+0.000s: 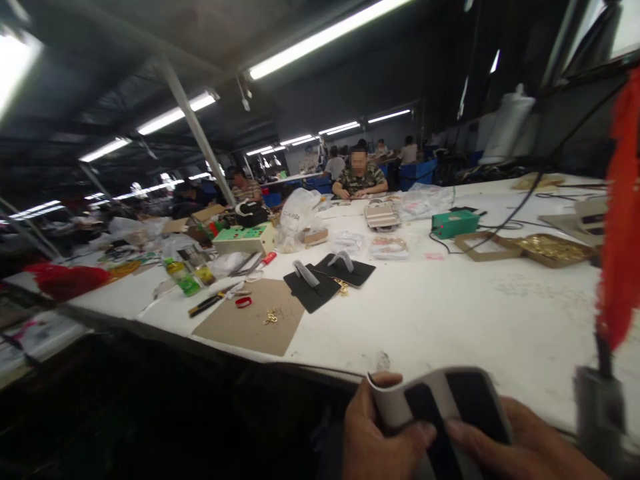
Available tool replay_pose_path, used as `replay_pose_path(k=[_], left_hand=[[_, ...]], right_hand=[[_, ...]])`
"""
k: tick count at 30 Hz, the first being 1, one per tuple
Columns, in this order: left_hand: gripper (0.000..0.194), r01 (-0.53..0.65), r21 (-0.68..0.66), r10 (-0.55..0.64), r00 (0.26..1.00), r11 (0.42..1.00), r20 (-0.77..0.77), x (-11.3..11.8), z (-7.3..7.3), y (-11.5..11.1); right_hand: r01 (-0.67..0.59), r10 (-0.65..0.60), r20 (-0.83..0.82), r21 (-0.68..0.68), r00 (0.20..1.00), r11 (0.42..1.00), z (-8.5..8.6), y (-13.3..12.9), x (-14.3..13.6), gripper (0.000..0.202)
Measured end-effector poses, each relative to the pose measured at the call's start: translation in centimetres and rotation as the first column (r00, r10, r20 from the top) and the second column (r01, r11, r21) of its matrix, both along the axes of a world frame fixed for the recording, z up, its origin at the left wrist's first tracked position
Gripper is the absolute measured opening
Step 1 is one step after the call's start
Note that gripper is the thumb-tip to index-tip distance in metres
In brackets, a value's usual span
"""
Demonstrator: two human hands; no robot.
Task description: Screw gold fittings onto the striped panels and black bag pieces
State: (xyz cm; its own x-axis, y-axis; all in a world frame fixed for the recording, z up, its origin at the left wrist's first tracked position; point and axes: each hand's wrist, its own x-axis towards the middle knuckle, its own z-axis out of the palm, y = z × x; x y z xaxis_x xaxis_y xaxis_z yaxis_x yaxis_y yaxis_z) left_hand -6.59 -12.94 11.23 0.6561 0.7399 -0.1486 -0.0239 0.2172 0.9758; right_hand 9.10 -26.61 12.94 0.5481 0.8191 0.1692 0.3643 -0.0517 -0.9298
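A bent panel (440, 407), pale with dark stripes, is held up at the table's front edge. My left hand (373, 433) grips its left side, with the thumb on its face. On its right side my right hand (525, 440) holds it, thumb pressed near the middle. Farther back lie two black pieces (320, 297) with grey curved handles (305, 274). Small gold metal parts (271, 317) rest on a brown board (250, 333) to the left.
The white table (425, 320) carries a green device (454, 224), a box of gold parts (553, 248), bottles (183, 277), a plastic bag (297, 217) and pliers (210, 302). A red cloth (620, 213) hangs at right. Across the table sits a person (359, 180).
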Motion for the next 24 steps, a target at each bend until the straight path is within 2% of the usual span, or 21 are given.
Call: replay_pose_path(k=[2,3,5,8,12,17,21,24], left_hand=[[0.048,0.033,0.079,-0.028,0.997,0.996,-0.068,1.0,1.1,0.7],[0.044,0.038,0.107,-0.03,0.996,0.994,-0.081,1.6,1.4,1.2],[0.046,0.073,0.084,-0.067,0.995,0.994,-0.076,2.9,1.2,2.4],[0.05,0.124,0.031,-0.122,0.991,0.992,-0.059,4.4,0.1,3.5],[0.049,0.174,0.042,-0.17,0.982,0.984,-0.087,5.3,-1.3,4.1],[0.046,0.187,0.05,-0.178,0.974,0.981,-0.14,6.8,-2.7,5.3],[0.042,0.192,0.034,-0.183,0.969,0.981,-0.166,7.7,-3.2,5.9],[0.041,0.21,0.013,-0.204,0.962,0.978,-0.18,8.0,-3.1,6.3]], right_hand=[[-0.206,0.18,-0.274,-0.072,0.945,0.976,1.3,0.4,0.9,0.039],[-0.257,0.214,-0.374,-0.069,0.903,0.964,1.6,0.8,1.4,0.043],[-0.259,0.185,-0.471,-0.098,0.863,0.961,1.2,1.7,2.4,0.045],[-0.212,0.116,-0.494,-0.142,0.862,0.967,-0.4,2.5,3.6,0.042],[-0.226,0.113,-0.511,-0.166,0.852,0.96,-1.9,2.9,5.1,0.041],[-0.151,0.026,-0.381,-0.301,0.924,0.942,-2.8,4.5,6.5,0.041],[-0.08,-0.07,-0.382,-0.363,0.922,0.928,-3.6,5.7,6.8,0.038],[-0.072,-0.076,-0.388,-0.354,0.918,0.933,-3.9,6.2,6.9,0.036]])
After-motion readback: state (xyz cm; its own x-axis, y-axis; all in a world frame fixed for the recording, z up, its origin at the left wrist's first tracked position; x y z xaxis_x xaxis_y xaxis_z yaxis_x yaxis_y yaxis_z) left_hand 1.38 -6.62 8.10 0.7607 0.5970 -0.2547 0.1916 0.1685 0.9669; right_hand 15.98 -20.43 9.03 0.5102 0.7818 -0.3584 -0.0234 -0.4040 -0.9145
